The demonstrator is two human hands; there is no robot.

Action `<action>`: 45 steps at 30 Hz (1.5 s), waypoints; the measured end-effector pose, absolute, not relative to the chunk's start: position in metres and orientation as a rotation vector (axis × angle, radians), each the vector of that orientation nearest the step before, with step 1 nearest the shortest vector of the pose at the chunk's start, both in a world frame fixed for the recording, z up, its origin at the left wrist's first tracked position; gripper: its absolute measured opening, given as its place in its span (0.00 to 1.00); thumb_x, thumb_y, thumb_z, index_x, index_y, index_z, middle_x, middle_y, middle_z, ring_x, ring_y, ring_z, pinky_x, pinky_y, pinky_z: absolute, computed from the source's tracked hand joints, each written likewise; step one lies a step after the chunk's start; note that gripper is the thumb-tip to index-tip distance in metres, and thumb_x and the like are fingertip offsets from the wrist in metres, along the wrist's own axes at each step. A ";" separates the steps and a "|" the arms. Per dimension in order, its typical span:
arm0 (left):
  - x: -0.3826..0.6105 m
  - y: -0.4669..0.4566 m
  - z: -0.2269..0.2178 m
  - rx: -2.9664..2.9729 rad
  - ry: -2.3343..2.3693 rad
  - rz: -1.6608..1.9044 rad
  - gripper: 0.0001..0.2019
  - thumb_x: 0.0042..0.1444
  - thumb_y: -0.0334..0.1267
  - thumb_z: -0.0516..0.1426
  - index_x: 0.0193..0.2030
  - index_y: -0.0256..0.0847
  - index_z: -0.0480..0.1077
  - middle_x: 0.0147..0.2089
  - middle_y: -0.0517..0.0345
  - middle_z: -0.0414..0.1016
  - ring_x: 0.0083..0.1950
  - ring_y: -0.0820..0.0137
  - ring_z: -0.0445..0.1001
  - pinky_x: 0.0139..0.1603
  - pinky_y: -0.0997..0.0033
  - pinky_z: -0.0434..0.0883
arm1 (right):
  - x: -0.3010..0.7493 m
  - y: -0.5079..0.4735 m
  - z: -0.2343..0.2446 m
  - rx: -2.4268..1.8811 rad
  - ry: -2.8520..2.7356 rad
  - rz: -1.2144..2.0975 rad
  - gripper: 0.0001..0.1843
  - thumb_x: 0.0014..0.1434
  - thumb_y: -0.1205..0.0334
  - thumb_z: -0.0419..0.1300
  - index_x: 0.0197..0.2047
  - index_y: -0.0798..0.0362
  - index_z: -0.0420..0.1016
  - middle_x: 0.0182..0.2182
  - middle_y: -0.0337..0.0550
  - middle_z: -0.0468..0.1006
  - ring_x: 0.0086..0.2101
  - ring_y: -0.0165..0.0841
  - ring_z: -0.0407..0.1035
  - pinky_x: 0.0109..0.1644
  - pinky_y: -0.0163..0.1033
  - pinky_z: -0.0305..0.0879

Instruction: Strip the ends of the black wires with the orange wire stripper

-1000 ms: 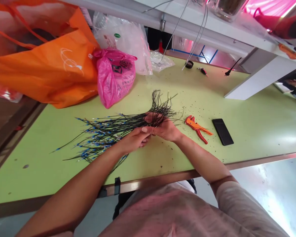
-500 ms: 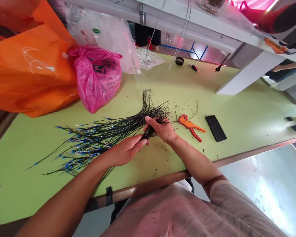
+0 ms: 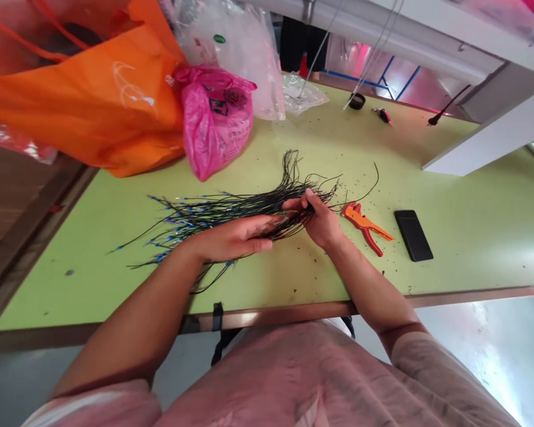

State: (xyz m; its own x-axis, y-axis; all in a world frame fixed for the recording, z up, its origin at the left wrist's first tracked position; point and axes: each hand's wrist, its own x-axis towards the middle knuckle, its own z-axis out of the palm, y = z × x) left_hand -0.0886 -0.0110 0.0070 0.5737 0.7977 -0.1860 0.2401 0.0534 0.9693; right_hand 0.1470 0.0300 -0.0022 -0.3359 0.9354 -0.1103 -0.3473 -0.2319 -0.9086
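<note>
A spread bunch of black wires lies on the green table, many with blue pieces near their left ends. My left hand rests over the near side of the bunch, fingers stretched out and thumb apart, touching wires without closing on them. At the right part of the bunch is my right hand, its fingers curled loosely round some black wires and its thumb raised. Part of its grasp is hidden. Just right of that hand lies an orange and red wire stripper.
A black phone lies right of the stripper. Orange and pink bags stand at back left, beside clear plastic. A black tape roll and a plug sit near a white post. Dark scraps litter the table.
My left hand has opened from its grip on the wires. My right hand has loosened, and the gathered wires between the hands have fanned out. The view has shifted, moving the scene rightward.
</note>
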 end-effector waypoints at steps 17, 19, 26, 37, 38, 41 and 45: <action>-0.122 -0.015 0.017 2.131 1.384 0.166 0.12 0.54 0.36 0.59 0.44 0.44 0.81 0.48 0.50 0.84 0.56 0.53 0.79 0.60 0.58 0.72 | 0.127 -0.010 0.022 -0.586 -1.266 2.064 0.40 0.66 0.21 0.57 0.22 0.44 0.50 0.15 0.29 0.47 0.19 0.32 0.51 0.38 0.50 0.72; -0.130 -0.010 0.013 2.137 1.422 0.181 0.13 0.53 0.33 0.58 0.43 0.43 0.81 0.48 0.49 0.84 0.55 0.53 0.80 0.59 0.58 0.73 | 0.129 -0.010 0.024 -0.640 -1.251 2.080 0.41 0.66 0.20 0.55 0.22 0.44 0.47 0.15 0.28 0.43 0.18 0.32 0.46 0.34 0.47 0.69; -0.146 -0.020 0.022 2.112 1.363 0.234 0.13 0.59 0.39 0.59 0.47 0.44 0.81 0.50 0.51 0.85 0.53 0.57 0.81 0.59 0.61 0.74 | 0.129 -0.007 0.027 -0.678 -1.128 2.009 0.42 0.67 0.19 0.53 0.22 0.45 0.45 0.15 0.30 0.41 0.18 0.33 0.44 0.32 0.46 0.67; -0.160 -0.045 0.003 2.256 1.404 0.248 0.20 0.52 0.27 0.56 0.50 0.44 0.79 0.56 0.46 0.82 0.62 0.53 0.78 0.66 0.54 0.75 | 0.125 -0.005 0.000 -0.970 -1.366 1.621 0.35 0.65 0.23 0.61 0.27 0.46 0.64 0.22 0.38 0.68 0.26 0.38 0.66 0.37 0.49 0.75; -0.162 -0.045 0.001 2.230 1.404 0.283 0.22 0.51 0.27 0.55 0.52 0.44 0.79 0.56 0.46 0.82 0.62 0.54 0.78 0.66 0.54 0.75 | 0.126 -0.004 -0.001 -0.983 -1.498 1.462 0.33 0.65 0.25 0.63 0.28 0.46 0.69 0.26 0.43 0.74 0.31 0.41 0.71 0.43 0.51 0.76; -0.167 -0.048 -0.001 2.165 1.397 0.365 0.26 0.51 0.29 0.55 0.57 0.44 0.77 0.58 0.46 0.82 0.61 0.55 0.79 0.68 0.53 0.74 | 0.133 0.001 -0.002 -0.935 -1.825 1.136 0.25 0.69 0.35 0.65 0.33 0.47 0.80 0.36 0.50 0.82 0.46 0.48 0.76 0.59 0.55 0.73; -0.157 -0.055 0.009 2.201 1.426 0.401 0.22 0.57 0.34 0.55 0.58 0.45 0.78 0.59 0.46 0.83 0.63 0.53 0.78 0.68 0.52 0.73 | 0.142 0.010 0.000 -0.978 -1.948 1.225 0.21 0.69 0.41 0.67 0.34 0.49 0.83 0.33 0.47 0.80 0.43 0.46 0.76 0.50 0.49 0.75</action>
